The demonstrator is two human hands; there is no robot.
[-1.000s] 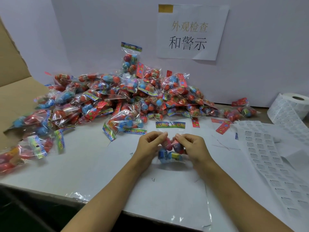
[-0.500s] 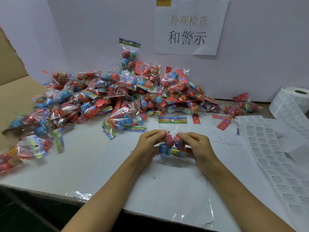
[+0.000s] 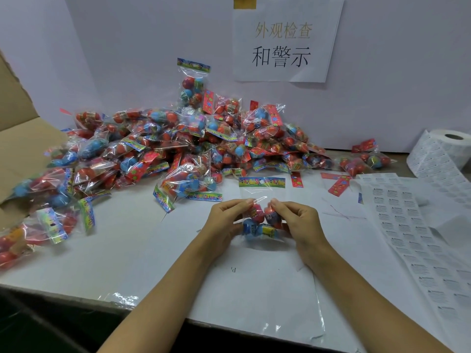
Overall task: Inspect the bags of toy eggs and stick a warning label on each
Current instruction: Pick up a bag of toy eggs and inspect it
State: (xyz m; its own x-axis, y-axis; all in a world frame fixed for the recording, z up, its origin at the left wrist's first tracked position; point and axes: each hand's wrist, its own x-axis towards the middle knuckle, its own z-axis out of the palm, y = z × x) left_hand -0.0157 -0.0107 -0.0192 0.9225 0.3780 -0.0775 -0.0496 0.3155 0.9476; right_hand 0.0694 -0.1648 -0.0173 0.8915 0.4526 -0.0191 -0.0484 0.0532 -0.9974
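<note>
One clear bag of toy eggs (image 3: 261, 220) with a colourful header card is held upright over the middle of the table. My left hand (image 3: 226, 222) pinches its left side and my right hand (image 3: 297, 222) pinches its right side, thumbs and forefingers near the bag's middle. Red and blue eggs show between the two hands. A large pile of similar bags (image 3: 178, 146) lies behind, reaching to the left. Strips of white warning labels (image 3: 407, 225) run down the table's right side, fed from a label roll (image 3: 448, 146).
An open cardboard box (image 3: 23, 149) stands at the left with bags spilling from it. A paper sign (image 3: 285, 39) hangs on the white back wall. Loose red header cards (image 3: 337, 184) lie near the labels. The table's front edge (image 3: 76, 294) runs close below my arms.
Both hands have lifted the bag a little and stood it more upright, so its header card now rises clear above my fingers. The pile and labels have not moved.
</note>
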